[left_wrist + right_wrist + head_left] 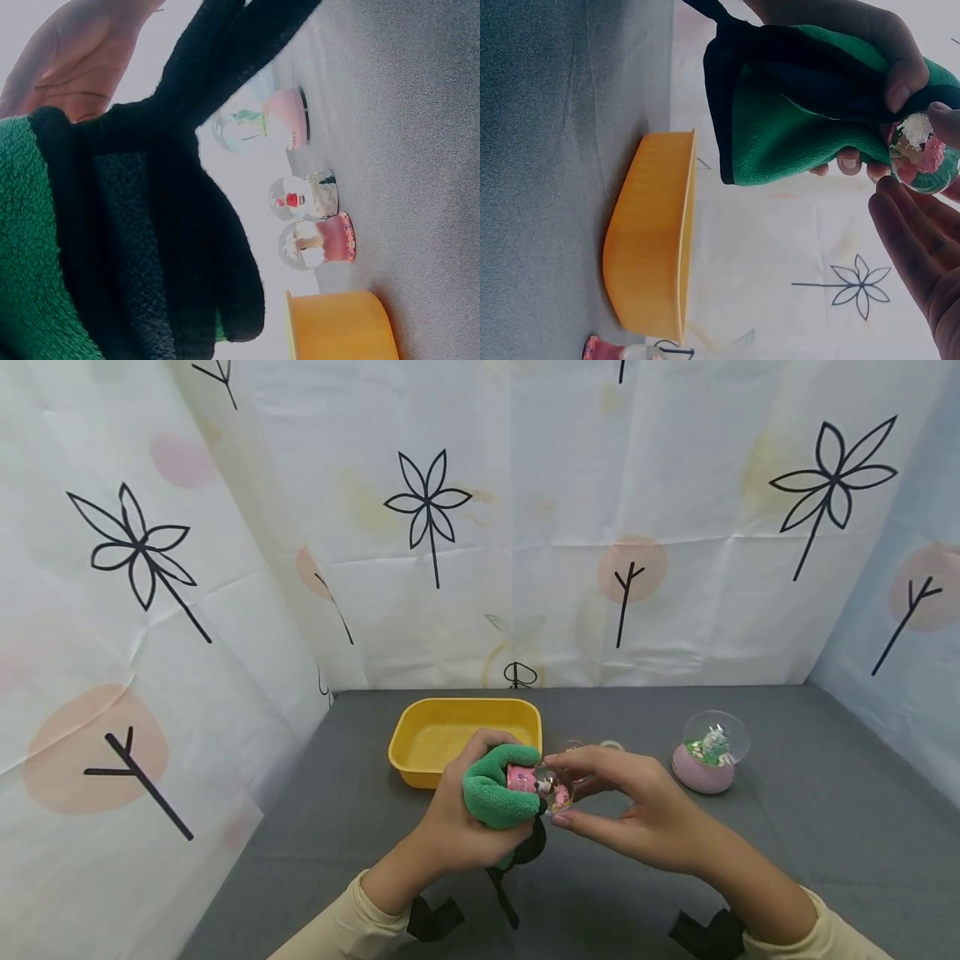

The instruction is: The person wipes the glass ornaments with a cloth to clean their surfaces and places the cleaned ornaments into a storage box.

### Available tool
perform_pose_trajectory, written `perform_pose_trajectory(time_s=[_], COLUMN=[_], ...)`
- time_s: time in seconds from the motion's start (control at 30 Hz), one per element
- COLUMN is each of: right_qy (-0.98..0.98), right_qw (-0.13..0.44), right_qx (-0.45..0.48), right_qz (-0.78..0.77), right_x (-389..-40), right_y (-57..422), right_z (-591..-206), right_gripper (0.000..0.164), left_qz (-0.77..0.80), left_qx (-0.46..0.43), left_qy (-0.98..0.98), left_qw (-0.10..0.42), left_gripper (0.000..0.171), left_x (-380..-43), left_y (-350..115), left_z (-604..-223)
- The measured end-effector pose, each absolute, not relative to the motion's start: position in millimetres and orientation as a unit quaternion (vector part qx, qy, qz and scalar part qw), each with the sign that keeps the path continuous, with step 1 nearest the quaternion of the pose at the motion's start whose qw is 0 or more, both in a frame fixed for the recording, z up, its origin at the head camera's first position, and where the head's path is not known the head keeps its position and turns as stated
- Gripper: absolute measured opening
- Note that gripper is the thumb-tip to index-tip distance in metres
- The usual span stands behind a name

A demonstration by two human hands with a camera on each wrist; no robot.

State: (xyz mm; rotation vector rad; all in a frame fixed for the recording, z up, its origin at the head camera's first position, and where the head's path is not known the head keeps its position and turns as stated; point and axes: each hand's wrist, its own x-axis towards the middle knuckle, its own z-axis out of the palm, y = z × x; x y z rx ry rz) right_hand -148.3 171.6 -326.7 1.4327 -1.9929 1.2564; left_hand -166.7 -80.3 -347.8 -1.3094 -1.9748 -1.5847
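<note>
A green cloth (497,806) with black trim is wrapped about a small snow globe (531,778) with a pink base. My left hand (453,827) grips the cloth and the base inside it. On the right, my right hand (648,810) pinches the globe's clear dome between thumb and fingertips. In the right wrist view, pink and white figures show inside the dome (921,150), and the cloth (802,127) hangs from the left hand's hold. The dark trim (172,247) covers much of the left wrist view and hides the globe there.
A yellow bin (401,758) stands on the grey table behind my left hand. Farther right is a larger snow globe (705,770) on a pink base. Two small snow globes, one white-based (322,196) and one red-based (336,238), stand between them, mostly hidden in the head view.
</note>
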Motion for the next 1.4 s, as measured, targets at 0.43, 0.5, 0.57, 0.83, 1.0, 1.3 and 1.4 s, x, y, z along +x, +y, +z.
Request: perform_pose_trajectory(time_s=[0.43,0.5,0.57,0.83,1.0,1.3,1.4], right_qy=[-0.749,-0.748,-0.746,-0.743,-0.739,-0.712,-0.699], right_qw=[0.178,0.182,0.186,0.2,0.216,0.258,0.28], right_qx=[0.468,0.47,0.473,0.465,0.464,0.476,0.478], right_qz=[0.433,0.431,0.431,0.437,0.439,0.448,0.452], right_x=[-145.5,-145.5,-145.5,-143.2,-142.6,-142.7,-144.3], right_y=[174.6,174.5,174.2,174.0,172.6,171.6,172.3], right_z=[-326.5,-326.1,-325.8,-326.5,-327.1,-325.6,-325.6], right_gripper=[0.055,0.055,0.055,0.054,0.053,0.047,0.042], left_qz=[-0.549,-0.548,-0.548,-0.547,-0.55,-0.549,-0.545], left_qx=[-0.463,-0.463,-0.463,-0.463,-0.462,-0.461,-0.458], left_qy=[-0.681,-0.682,-0.682,-0.683,-0.683,-0.683,-0.687], left_qw=[0.141,0.141,0.141,0.141,0.134,0.138,0.144], left_gripper=[0.067,0.068,0.068,0.068,0.07,0.073,0.073], left_x=[-167.0,-166.7,-166.5,-165.4,-165.6,-165.9,-166.0], left_y=[-79.7,-79.9,-80.1,-80.0,-80.2,-80.0,-79.9], left_z=[-347.6,-347.3,-346.9,-345.4,-346.2,-345.9,-345.7])
